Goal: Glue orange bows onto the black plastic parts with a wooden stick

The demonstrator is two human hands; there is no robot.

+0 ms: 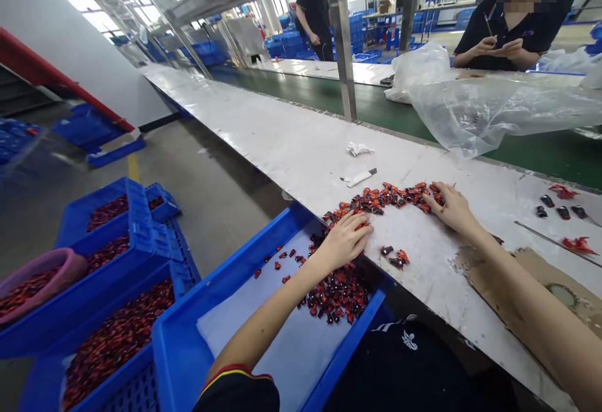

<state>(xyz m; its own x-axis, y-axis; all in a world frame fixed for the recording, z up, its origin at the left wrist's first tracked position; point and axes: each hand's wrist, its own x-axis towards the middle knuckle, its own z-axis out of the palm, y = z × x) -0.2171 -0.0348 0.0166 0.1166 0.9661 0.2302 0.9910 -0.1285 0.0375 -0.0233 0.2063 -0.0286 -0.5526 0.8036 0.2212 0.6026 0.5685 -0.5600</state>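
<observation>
A curved heap of small red and black parts (385,197) lies on the white worktable (291,142). My left hand (345,239) rests at the table's near edge with fingers curled over the left end of the heap. My right hand (450,206) lies with fingers spread on the heap's right end. Below the edge a blue crate (188,343) lined with white paper holds a pile of the same parts (336,293). Two parts (395,256) lie apart between my hands.
Stacked blue crates (136,236) of red parts and a pink bowl (42,271) stand on the floor at left. A white tool (358,178), crumpled paper (358,148) and a clear plastic bag (475,108) lie on the table. A seated person (512,26) works opposite; another stands farther back.
</observation>
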